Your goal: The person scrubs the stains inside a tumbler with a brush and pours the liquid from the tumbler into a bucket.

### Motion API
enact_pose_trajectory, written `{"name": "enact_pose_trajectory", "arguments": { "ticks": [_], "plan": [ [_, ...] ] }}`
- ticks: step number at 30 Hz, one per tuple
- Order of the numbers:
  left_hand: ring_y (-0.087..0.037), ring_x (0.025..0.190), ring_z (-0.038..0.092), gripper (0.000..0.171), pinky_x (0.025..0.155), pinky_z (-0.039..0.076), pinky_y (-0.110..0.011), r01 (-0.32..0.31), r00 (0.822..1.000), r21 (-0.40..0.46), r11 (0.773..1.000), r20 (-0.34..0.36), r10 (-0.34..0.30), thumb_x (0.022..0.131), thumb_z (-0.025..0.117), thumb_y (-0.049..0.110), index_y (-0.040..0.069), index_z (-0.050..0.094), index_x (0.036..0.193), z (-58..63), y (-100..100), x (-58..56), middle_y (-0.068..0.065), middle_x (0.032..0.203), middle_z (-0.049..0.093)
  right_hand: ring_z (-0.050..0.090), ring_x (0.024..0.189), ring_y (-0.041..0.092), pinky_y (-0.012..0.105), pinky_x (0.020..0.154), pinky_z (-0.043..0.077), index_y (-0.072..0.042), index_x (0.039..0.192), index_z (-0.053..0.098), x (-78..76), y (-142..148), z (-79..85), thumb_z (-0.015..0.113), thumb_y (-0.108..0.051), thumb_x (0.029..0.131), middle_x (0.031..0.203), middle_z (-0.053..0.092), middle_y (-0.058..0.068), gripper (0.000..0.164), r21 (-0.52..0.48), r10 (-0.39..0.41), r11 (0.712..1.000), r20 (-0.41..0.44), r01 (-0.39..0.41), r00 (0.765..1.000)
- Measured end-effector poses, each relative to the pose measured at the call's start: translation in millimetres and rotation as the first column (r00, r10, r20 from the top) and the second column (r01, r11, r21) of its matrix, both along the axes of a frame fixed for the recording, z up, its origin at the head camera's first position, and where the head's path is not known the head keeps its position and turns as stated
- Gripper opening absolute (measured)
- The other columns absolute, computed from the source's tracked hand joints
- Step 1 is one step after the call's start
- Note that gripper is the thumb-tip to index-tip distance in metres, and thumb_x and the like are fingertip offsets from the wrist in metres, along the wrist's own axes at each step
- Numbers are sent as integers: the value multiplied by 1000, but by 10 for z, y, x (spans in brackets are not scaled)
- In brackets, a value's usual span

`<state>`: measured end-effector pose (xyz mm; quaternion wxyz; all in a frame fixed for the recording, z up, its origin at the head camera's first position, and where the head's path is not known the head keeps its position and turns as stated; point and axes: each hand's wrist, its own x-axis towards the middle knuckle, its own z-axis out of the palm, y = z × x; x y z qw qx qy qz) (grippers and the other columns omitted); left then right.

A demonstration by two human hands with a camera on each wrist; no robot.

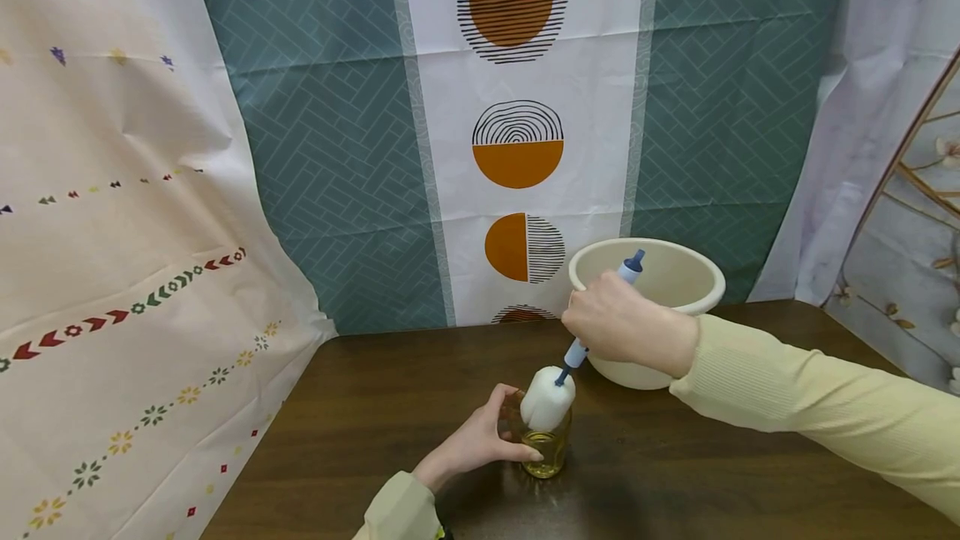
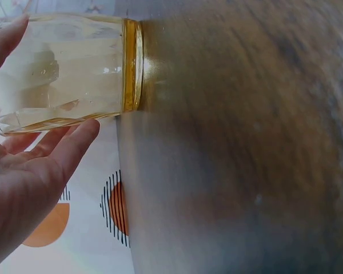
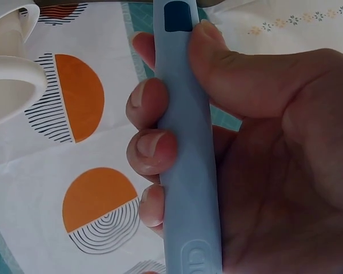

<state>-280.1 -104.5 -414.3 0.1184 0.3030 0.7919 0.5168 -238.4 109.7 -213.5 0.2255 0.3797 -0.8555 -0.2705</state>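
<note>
Nearest the camera, a pale yellow right sleeve (image 1: 787, 386) comes in from about four o'clock in the head view and ends at the right hand (image 1: 630, 319). That hand grips the light blue handle (image 3: 188, 142) of a sponge brush, thumb along one side and fingers curled round the other. From the hand the handle slants down toward seven o'clock, to the white sponge head (image 1: 547, 401), which sits in the mouth of an amber glass (image 1: 553, 448) with its top above the rim.

The glass lies between five and six o'clock of the head view's centre, upright at the worktop (image 1: 375, 390); whether its base bears fully on the wood is hard to tell. At nine o'clock of the glass, the left hand (image 1: 480, 440) holds it, thumb on the near side and fingers round the far side. A cream basin (image 1: 675, 273) stands between one and two o'clock of the glass, partly hidden by the right hand.

The step in hand looks like working the sponge into the glass to wipe its inside. The next move seems to call for a firm left hold while the right hand pushes and turns the brush deeper; a loose hold could let the glass tip.
</note>
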Motion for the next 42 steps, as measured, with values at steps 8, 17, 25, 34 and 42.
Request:
{"name": "enact_pose_trajectory", "arguments": {
  "ticks": [8, 17, 25, 34, 42],
  "plan": [
    [-16, 105, 47, 65, 77, 44, -30, 6, 1000, 6, 1000, -17, -5, 75, 75, 16, 8, 32, 123, -16, 0, -3, -1, 113, 48, 44, 45, 16, 30, 43, 38, -13, 63, 58, 15, 2, 14, 75, -24, 69, 59, 50, 1, 21, 8, -6, 1000, 22, 5, 1000],
    [-16, 107, 45, 65, 77, 44, -30, -2, 1000, -1, 1000, -27, 2, 74, 76, 22, 10, 33, 122, -15, -10, -1, 0, 115, 46, 43, 46, 15, 29, 44, 39, -14, 63, 59, 26, -7, 38, 76, -27, 70, 58, 47, -2, 23, -3, -20, 1000, 125, 21, 992],
    [-17, 104, 46, 70, 76, 45, -28, -4, 1000, -5, 1000, -7, 4, 73, 77, 23, 7, 32, 123, -2, -3, -1, -2, 113, 46, 44, 48, 14, 27, 44, 39, -14, 64, 61, 1, -27, 30, 74, -27, 73, 57, 48, -2, 20, -15, 7, 1000, 166, -5, 986],
    [-17, 100, 48, 69, 76, 45, -28, -10, 1000, 13, 1000, 11, 10, 71, 78, 20, 9, 33, 122, 7, -5, 3, -4, 110, 48, 47, 51, 13, 26, 44, 40, -14, 65, 62, 10, -69, 30, 73, -29, 74, 57, 51, -2, 21, 20, 15, 1000, 120, -18, 993],
    [-15, 103, 47, 65, 79, 44, -30, 1, 1000, 42, 999, 17, -1, 73, 77, 14, 12, 33, 121, 0, 4, 6, 0, 112, 47, 46, 50, 15, 28, 43, 38, -14, 64, 61, 0, -104, 20, 74, -27, 74, 56, 49, -1, 21, 30, 6, 1000, 72, -9, 997]
  ]
}}
